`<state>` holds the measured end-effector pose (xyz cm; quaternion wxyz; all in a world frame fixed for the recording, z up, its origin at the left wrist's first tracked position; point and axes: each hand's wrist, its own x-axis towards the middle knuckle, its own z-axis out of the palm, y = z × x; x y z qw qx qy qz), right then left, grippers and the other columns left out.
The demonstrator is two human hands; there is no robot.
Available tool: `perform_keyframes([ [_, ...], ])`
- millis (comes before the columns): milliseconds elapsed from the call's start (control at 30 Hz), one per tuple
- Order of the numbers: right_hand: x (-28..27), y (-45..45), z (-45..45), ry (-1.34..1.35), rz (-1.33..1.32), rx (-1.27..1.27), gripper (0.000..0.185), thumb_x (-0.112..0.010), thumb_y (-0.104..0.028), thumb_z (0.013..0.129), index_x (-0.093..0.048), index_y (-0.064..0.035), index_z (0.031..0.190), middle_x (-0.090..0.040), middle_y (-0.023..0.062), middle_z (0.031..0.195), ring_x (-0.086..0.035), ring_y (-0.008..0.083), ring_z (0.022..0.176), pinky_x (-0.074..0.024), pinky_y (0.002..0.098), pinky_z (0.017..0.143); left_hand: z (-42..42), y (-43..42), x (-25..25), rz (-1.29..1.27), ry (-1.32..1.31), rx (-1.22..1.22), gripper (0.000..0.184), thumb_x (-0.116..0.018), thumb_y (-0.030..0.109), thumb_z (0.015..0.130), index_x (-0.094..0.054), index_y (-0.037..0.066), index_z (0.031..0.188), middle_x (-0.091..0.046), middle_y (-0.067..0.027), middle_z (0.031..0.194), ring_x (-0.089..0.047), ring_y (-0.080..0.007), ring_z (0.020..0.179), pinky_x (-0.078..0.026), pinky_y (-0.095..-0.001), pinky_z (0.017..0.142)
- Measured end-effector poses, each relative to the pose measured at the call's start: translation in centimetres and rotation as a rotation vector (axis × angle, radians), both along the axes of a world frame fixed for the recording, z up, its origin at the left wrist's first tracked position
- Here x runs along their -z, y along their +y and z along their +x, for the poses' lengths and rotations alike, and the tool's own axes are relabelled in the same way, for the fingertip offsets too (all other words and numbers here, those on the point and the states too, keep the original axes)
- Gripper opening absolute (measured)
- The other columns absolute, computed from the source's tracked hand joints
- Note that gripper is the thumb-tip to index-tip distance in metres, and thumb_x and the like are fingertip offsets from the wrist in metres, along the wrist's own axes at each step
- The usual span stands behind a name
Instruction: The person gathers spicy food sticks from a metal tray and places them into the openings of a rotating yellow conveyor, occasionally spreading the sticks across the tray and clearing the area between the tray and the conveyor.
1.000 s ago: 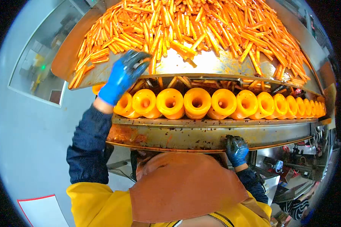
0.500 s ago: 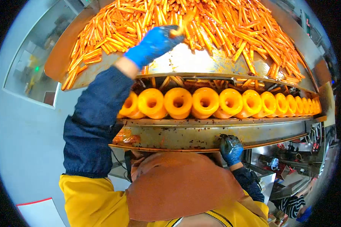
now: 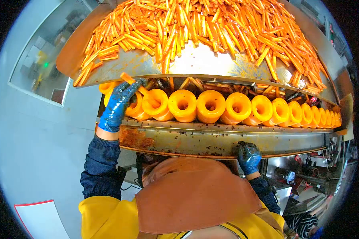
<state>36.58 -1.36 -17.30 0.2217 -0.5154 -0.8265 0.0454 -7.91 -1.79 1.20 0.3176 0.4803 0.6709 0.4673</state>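
Observation:
My left hand (image 3: pixel 121 101), in a wet blue glove, is closed on an orange seasoned stick (image 3: pixel 128 79) at the left end of a row of yellow cups. The stick's lower end slants toward the mouth of a yellow cup (image 3: pixel 157 104); whether it is inside I cannot tell. Above lies a large heap of similar sticks (image 3: pixel 211 28) on a sloping metal tray (image 3: pixel 191 61). My right hand (image 3: pixel 249 158), also gloved in blue, is curled closed at the near rim of a metal trough (image 3: pixel 195 141). What its fingers hold, if anything, is hidden.
Dark crumbs and oily orange residue (image 3: pixel 137 137) lie in the trough. Loose sticks show in the gap beneath the tray's edge. A brown apron (image 3: pixel 199 195) covers my front. At lower right are machinery and another person's striped sleeve (image 3: pixel 301 225).
My left hand has come down and left from the heap to the cups with a stick. The cups sit further right in view. My right hand stays at the trough's rim.

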Motion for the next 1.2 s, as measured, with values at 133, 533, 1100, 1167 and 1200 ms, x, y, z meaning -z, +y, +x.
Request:
perform_keyframes([
  [133,-0.2,0.1,-0.2,-0.009,-0.004,-0.013,0.017,-0.059,-0.021,0.08,-0.067,-0.0124,0.093,-0.064,0.0111,0.083,-0.059,0.0306,0.073,-0.0483,0.0408,0.064,-1.2,-0.9,-2.0,0.098,-0.086,-0.114,0.028,-0.055,0.026,0.089,-0.066,0.004,0.103,-0.053,0.0049,0.068,-0.04,-0.0035,0.055,-0.03,-0.0189,0.05],
  [533,0.6,0.3,0.3,0.019,-0.001,-0.017,0.014,-0.059,-0.018,0.08,-0.067,-0.0135,0.09,-0.063,0.0112,0.079,-0.059,0.0313,0.071,-0.0468,0.0412,0.061,-2.9,4.4,-1.4,-0.08,0.254,0.311,0.035,-0.063,0.017,0.081,-0.06,0.005,0.113,-0.063,-0.0026,0.105,-0.055,-0.0113,0.092,-0.045,-0.0257,0.08],
  [1100,0.6,0.0,0.5,-0.138,-0.053,0.008,0.016,-0.059,-0.025,0.077,-0.065,-0.0168,0.089,-0.062,0.0107,0.081,-0.058,0.031,0.07,-0.0473,0.043,0.058,2.2,24.7,-1.4,-0.407,1.186,0.292,0.039,-0.054,0.037,0.08,-0.065,0.004,0.099,-0.061,-0.02,0.108,-0.059,-0.0345,0.1,-0.047,-0.0401,0.087],
  [1167,0.2,0.0,0.4,-0.11,-0.057,0.003,0.018,-0.06,-0.022,0.076,-0.066,-0.0164,0.092,-0.062,0.0106,0.082,-0.058,0.031,0.072,-0.0469,0.0421,0.06,0.2,24.9,-1.0,-0.344,1.13,0.344,0.033,-0.061,0.034,0.078,-0.067,0.005,0.09,-0.062,-0.0233,0.097,-0.061,-0.0347,0.089,-0.05,-0.0402,0.076],
  [1200,0.2,0.0,0.3,-0.084,-0.062,0.002,0.021,-0.061,-0.019,0.075,-0.066,-0.016,0.095,-0.062,0.0105,0.083,-0.058,0.0311,0.074,-0.0464,0.0412,0.062,-3.1,26.2,1.3,-0.202,1.265,0.431,0.028,-0.058,0.028,0.08,-0.066,0.003,0.09,-0.063,-0.0219,0.096,-0.062,-0.0342,0.087,-0.05,-0.0388,0.072],
])
